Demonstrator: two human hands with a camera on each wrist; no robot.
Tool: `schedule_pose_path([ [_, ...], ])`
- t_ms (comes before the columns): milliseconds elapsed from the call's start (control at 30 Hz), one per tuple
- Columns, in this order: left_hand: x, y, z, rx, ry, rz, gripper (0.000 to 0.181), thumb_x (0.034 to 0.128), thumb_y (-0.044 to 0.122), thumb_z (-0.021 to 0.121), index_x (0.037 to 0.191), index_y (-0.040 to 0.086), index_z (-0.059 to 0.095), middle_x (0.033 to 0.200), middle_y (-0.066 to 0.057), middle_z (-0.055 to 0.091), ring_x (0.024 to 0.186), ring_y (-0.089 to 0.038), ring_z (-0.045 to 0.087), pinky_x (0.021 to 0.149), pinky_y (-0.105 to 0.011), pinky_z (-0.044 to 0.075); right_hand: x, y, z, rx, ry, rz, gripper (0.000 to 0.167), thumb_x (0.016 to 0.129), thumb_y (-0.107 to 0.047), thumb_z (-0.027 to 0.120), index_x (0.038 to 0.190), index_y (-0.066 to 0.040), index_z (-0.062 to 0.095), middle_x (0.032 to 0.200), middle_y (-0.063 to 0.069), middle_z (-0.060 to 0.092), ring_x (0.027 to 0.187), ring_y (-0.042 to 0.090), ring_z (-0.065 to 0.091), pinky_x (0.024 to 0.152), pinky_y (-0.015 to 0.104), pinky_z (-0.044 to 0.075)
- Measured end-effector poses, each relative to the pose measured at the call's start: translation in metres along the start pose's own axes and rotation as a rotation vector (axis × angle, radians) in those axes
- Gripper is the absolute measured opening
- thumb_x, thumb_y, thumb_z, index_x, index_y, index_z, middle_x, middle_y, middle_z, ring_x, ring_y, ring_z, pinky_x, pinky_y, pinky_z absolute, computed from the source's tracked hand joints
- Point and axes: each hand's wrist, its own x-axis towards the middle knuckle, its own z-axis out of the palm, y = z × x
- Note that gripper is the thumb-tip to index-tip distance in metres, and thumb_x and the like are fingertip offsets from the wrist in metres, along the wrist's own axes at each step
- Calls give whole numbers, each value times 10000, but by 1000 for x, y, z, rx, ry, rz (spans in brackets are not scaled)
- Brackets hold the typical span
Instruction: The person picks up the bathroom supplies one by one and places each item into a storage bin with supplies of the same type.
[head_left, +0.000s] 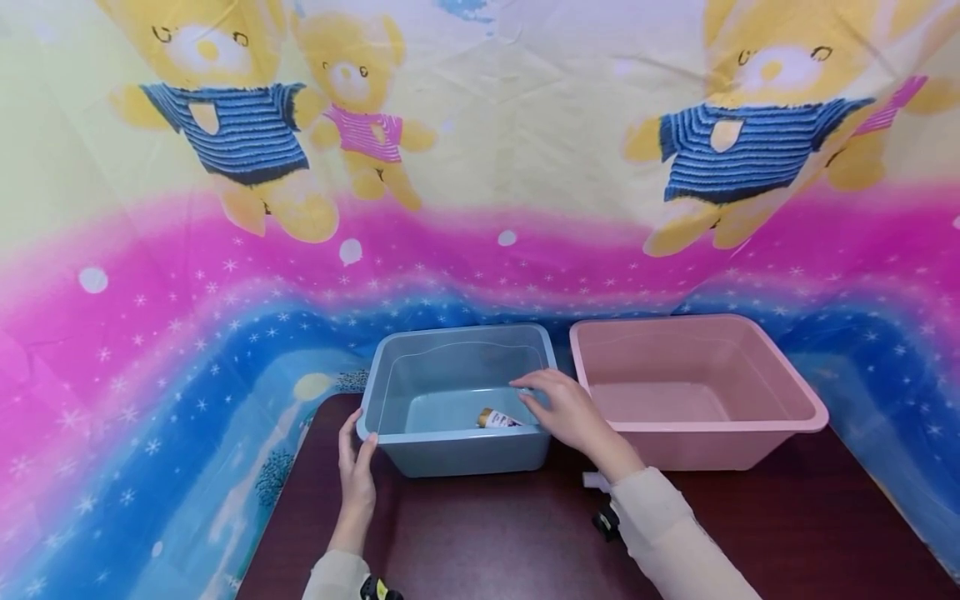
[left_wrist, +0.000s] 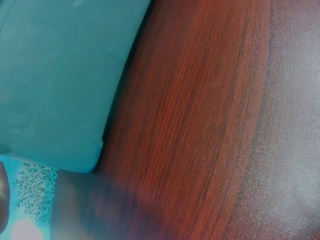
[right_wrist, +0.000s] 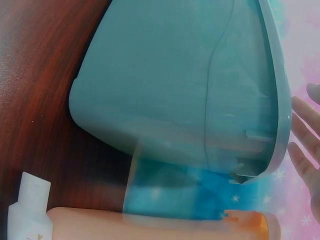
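Observation:
A light blue plastic basin stands on the dark wood table. At its left front corner my left hand grips the rim, thumb in front and fingers along the outer side. Inside the basin, near the front wall, lies a small white tube with a gold cap. My right hand is over the basin's right rim, above and right of the tube. In the right wrist view its fingers are spread loosely beside the basin rim, with nothing seen between them. The left wrist view shows only a sliver of the left hand.
A pink basin stands to the right of the blue one. A white bottle is on the table near the pink basin, partly hidden by the right forearm in the head view. A cartoon-bear cloth hangs behind the table.

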Motion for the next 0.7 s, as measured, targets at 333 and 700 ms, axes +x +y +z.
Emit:
schedule_pose_path([
  [333,-2,1,-1,1,-4,2,498,1005,62,479,1486,27,356,1510,-99,356,1335,-175,336,1022,-305,305,-12,-6,-4,-29,36,-92,287,866,-109,769,1147,-164,741,1099,-16,709,1036,154,642,866,372,532],
  [700,-2,-1,0,-19,-18,25,503,1010,78,473,1493,19,344,1478,-108,377,1296,-157,369,1016,-301,313,-30,-13,-4,-36,107,-140,306,836,-71,782,1125,-166,744,1084,-15,712,1033,177,643,860,410,530],
])
